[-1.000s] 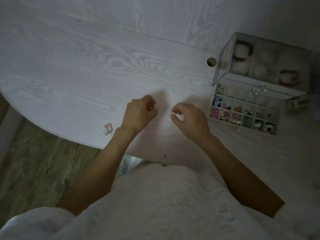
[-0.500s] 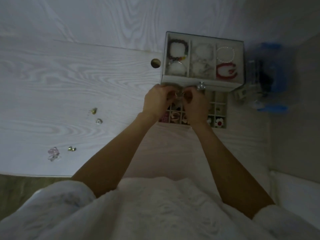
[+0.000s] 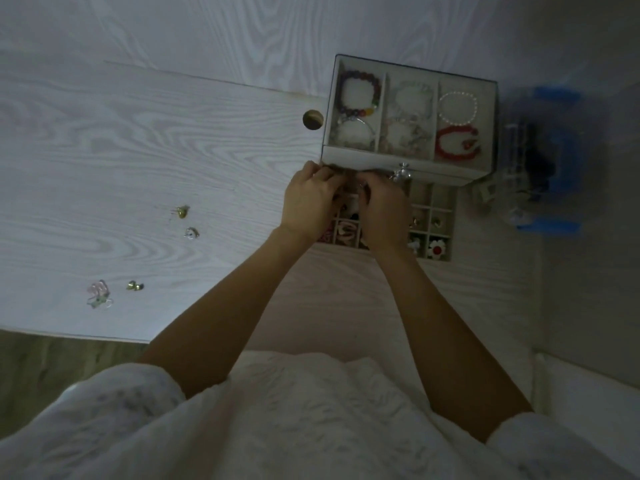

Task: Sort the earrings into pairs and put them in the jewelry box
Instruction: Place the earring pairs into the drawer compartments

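Observation:
The jewelry box (image 3: 481, 174) stands at the table's back right, bracelets in its top tray and its gridded drawer (image 3: 445, 202) pulled out toward me. My left hand (image 3: 311, 202) and my right hand (image 3: 382, 209) meet over the drawer's back left cells, fingers curled together. A small metal bit shows at the right fingertips; what each hand pinches is hidden. Loose earrings lie on the table to the left: a gold one (image 3: 181, 212), a silver one (image 3: 191, 233), another gold one (image 3: 134, 286) and a pink one (image 3: 99, 293).
A round cable hole (image 3: 313, 119) sits in the white table (image 3: 138, 140) just left of the box. A clear and blue container (image 3: 543, 157) stands right of the box. The table's near edge runs at the lower left, floor beyond.
Both hands went from the open table, each pinching a small piece, to the drawer of the jewelry box. In the last half second they pushed slightly deeper over its back cells.

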Available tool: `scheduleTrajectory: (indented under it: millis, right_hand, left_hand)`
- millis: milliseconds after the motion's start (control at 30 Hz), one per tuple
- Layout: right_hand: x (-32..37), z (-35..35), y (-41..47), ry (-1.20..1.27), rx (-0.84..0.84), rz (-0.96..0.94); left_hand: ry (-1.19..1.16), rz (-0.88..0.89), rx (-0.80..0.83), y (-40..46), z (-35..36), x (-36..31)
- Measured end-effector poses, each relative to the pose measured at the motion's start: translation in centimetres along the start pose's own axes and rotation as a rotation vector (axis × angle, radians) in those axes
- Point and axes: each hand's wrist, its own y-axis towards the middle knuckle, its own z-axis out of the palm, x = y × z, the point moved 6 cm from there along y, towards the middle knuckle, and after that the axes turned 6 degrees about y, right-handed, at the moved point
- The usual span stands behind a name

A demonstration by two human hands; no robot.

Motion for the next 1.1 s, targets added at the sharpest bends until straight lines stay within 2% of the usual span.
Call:
scheduleTrajectory:
  millis: [200,333,500,700,833,1033,1100]
  right_hand:
    - [-0.2,0.7,-0.7,-0.023,0.091,-0.066]
    - [1.4,0.4,-2.1,-0.038,0.18,-0.15]
    - [6.5,0.5,-5.1,0.011,0.259,-0.254]
    - [12.7,7.8,-9.1,0.063,0.589,-0.325]
    - [15.8,12.0,-9.5,0.008,0.645,-0.401]
    - [18.9,17.1,-8.2,-0.15,0.612,-0.461]
    - [19.1,17.9,-8.2,-0.206,0.594,-0.484]
  left_hand:
    - [0.036,0.09,-0.03,-1.0,-0.5,-0.3]
    - [-0.061,0.074,-0.044,-2.3,-2.2,0.1]
    - [-0.251,-0.144,-0.109,-7.6,-5.9,4.6]
    - [-0.265,-0.541,-0.13,-18.5,-8.8,13.5]
    - [-0.319,-0.786,-0.151,-24.7,-10.0,17.2]
    - [-0.147,-0.863,-0.11,-29.1,-9.6,20.2]
    - [-0.117,-0.778,-0.065,-29.0,-9.1,20.2]
